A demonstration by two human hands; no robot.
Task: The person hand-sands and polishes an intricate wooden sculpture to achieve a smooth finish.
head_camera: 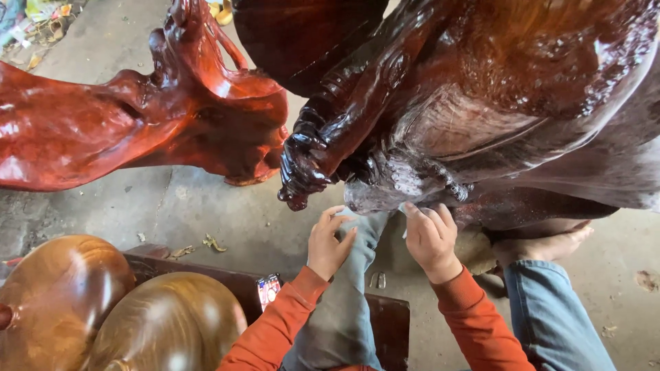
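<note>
while both hands press up under the dark glossy carving (pixel 481 117), the step in hand looks like rubbing its low edge. left hand (pixel 328 242) is half open and seems empty; right hand (pixel 431 237) curls on a small pale scrap, hard to make out. continuing calls for light, even pressure. a small glossy red-and-white packet (pixel 268 288) lies on the near bench (pixel 385 323).

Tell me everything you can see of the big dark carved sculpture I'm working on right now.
The dark carved sculpture fills the upper right, raised above the concrete floor. It looks like glossy, wet-looking dark reddish-brown wood with knobbly textured areas and smooth curved folds. A carved claw-like part hangs at its lower left. The right hand presses against its underside; the left hand reaches up just below it, open.
</note>
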